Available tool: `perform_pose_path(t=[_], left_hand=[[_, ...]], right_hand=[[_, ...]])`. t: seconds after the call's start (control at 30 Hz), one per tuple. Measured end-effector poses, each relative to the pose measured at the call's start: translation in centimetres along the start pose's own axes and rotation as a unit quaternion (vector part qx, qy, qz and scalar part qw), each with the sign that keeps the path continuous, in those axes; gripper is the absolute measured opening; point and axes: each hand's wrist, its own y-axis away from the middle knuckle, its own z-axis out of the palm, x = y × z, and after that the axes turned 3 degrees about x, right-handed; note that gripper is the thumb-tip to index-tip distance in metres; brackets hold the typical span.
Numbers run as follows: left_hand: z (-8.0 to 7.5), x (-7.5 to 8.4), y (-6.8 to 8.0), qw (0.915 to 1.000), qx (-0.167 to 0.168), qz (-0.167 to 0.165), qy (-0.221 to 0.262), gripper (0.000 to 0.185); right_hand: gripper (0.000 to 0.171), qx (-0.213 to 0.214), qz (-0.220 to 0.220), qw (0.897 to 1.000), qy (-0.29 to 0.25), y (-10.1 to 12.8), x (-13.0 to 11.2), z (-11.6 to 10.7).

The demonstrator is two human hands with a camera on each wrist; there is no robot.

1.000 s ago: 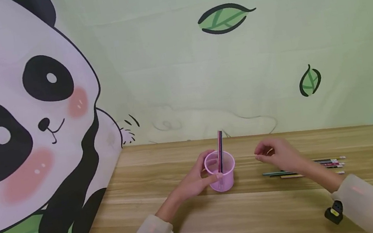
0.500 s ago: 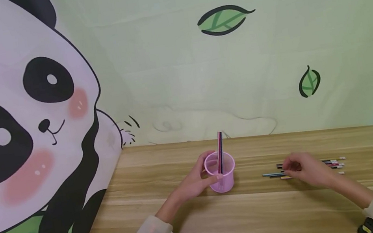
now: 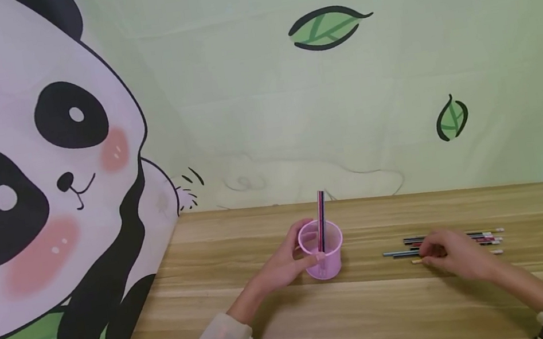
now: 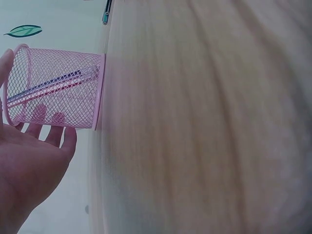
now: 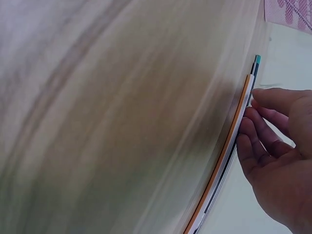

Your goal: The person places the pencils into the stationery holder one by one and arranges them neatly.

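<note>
A pink mesh pencil cup (image 3: 332,265) stands upright on the wooden table, with a few striped pencils (image 3: 320,217) leaning in it. My left hand (image 3: 277,268) grips the cup, its thumb at the near side and the fingers around the far side; the left wrist view shows fingers along the mesh wall (image 4: 58,92). To the right, my right hand (image 3: 458,256) is down over a loose bunch of pencils, fingers bent. Teal (image 3: 395,253) and yellow pencils (image 3: 494,252) stick out beneath it. In the right wrist view its fingertips meet the pencils beside an orange-edged one (image 5: 225,151); a firm pinch is not discernible.
The wooden tabletop (image 3: 324,324) ends at the back against a pale green cloth backdrop (image 3: 241,98) printed with a panda (image 3: 85,178) and leaves. Bare wood lies between the cup and the loose pencils.
My right hand has moved right and down from beside the cup onto the loose pencils, then settled slightly lower. The left hand and cup have stayed in place.
</note>
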Motion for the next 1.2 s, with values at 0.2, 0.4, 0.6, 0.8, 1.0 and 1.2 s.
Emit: perform_pose_path(t=[0.2,0.4,0.6,0.8,1.0,1.2], left_hand=[[0.0,0.3,0.0,1.0,-0.001,0.001,-0.004,0.079],[0.0,0.3,-0.1,1.0,0.002,0.001,-0.004,0.08],[0.1,-0.1,-0.1,1.0,0.001,-0.002,-0.001,0.079],[0.0,0.0,0.0,1.0,0.003,0.0,0.001,0.079],[-0.1,0.2,0.1,1.0,0.0,0.005,0.001,0.079],[0.0,0.0,0.0,1.0,0.001,0.006,0.002,0.08]], right_hand=[[0.016,-0.027,-0.02,0.999,0.005,-0.1,-0.3,0.4],[0.021,-0.043,-0.035,0.998,0.009,-0.4,-0.4,0.7],[0.024,-0.049,-0.042,0.998,0.01,-0.5,-0.3,0.9],[0.023,-0.042,-0.034,0.998,0.021,-0.5,-0.4,1.2],[0.026,-0.033,-0.038,0.998,0.031,-0.3,-0.6,1.3],[0.022,-0.057,-0.019,0.998,0.009,-0.8,-1.7,0.2]])
